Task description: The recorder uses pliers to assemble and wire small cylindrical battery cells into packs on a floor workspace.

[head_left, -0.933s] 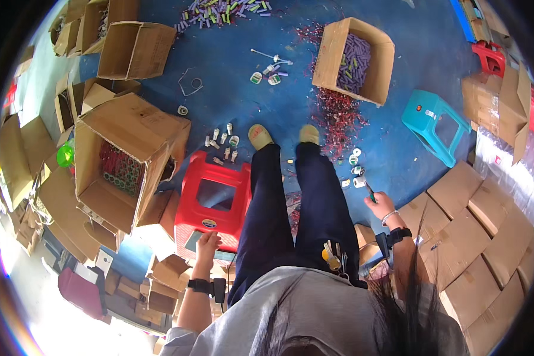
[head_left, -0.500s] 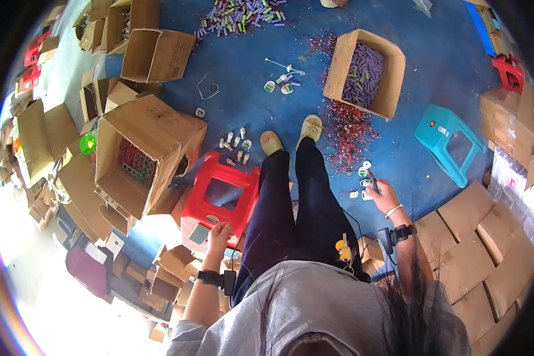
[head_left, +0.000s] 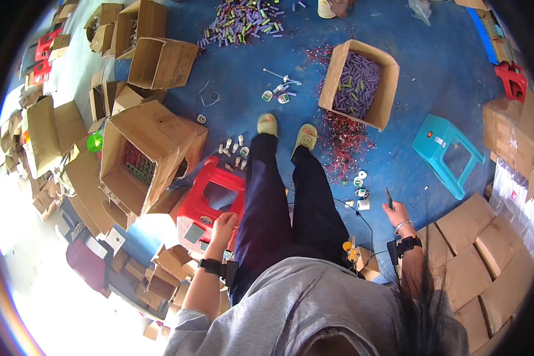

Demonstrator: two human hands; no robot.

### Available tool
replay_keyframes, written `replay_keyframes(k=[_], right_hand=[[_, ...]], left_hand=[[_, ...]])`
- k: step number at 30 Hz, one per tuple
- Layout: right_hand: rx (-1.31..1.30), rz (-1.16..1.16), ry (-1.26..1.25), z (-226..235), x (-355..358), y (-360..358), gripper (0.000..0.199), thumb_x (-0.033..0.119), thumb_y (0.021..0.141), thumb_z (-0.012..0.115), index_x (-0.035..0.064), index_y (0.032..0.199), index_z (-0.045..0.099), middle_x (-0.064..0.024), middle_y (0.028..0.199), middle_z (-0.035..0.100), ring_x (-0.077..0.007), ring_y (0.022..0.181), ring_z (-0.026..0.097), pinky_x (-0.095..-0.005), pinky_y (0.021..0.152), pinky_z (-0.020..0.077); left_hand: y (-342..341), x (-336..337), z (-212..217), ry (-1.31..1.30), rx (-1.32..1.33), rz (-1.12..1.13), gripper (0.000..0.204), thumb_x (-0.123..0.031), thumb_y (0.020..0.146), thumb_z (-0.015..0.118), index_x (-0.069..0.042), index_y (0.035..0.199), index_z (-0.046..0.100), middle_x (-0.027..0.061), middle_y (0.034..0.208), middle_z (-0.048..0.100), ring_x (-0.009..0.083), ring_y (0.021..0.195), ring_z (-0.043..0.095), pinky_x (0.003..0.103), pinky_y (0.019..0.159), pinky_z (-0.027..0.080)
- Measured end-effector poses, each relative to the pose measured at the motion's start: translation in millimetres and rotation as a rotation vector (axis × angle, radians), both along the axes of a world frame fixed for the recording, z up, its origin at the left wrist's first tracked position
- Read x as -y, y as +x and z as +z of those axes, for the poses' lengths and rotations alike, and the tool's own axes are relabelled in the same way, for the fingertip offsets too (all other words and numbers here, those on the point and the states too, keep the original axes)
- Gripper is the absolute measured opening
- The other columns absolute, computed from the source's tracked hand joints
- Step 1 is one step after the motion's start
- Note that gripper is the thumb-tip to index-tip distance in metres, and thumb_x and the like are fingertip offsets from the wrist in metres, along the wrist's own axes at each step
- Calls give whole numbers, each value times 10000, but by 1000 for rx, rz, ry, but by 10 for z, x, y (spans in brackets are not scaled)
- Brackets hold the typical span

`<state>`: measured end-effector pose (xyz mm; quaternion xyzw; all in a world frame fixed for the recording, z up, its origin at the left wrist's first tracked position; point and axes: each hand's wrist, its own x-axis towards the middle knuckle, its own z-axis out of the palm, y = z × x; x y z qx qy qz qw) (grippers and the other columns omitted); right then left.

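Observation:
I stand on a blue floor, dark trousers and pale slippers (head_left: 305, 137) below me. My left hand (head_left: 223, 225) hangs loosely curled beside my thigh, just above a red plastic stool (head_left: 210, 202), holding nothing I can see. My right hand (head_left: 397, 214) is out to the right, gripping a thin dark green stick-like tool (head_left: 389, 199) that points upward. Small tape rolls (head_left: 361, 191) lie on the floor just left of that hand. Both wrists wear black bands.
An open carton of purple and green cylinders (head_left: 359, 83) stands ahead right, red scraps (head_left: 344, 142) beside it. A large open carton (head_left: 142, 157) sits left of the red stool. A teal stool (head_left: 448, 154) stands at right. Flattened cardboard (head_left: 486, 249) lies at right; several more cartons at left.
The view has shifted, so boxes and stools sit lower in the picture. My right hand has drifted away from the tape rolls, still holding the thin tool. My left hand stays by the red stool.

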<state>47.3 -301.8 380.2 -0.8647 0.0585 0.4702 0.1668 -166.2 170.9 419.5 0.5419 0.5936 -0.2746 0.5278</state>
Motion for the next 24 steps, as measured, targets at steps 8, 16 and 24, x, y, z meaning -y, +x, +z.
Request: replay_keyframes(k=[8,16,24], right_hand=[[195,-44,148,-93,-276,-67,298,292,733,598,-5,726,581,-138,591,536,-263,536,511,-349,524,396],[-57,69,16,-298,-428,-237,336,350,753,564,14,762,580,-146,604,551,-265,550,524,-370,522,389],[-192,64,118,66,-1681,-180,389,385,701,643,11,602,601,-44,526,551,-154,500,525,-320,493,406]], left_hand=[[250,-90,-132,-42,82,-108,252,-192,821,522,21,950,557,52,779,582,115,689,551,244,618,439],[341,-361,-145,74,-12,-353,262,-285,805,521,-42,755,606,41,580,568,122,568,544,283,542,426],[328,-812,-243,104,214,-867,506,-510,795,439,-53,938,602,131,857,619,266,792,600,356,700,465]])
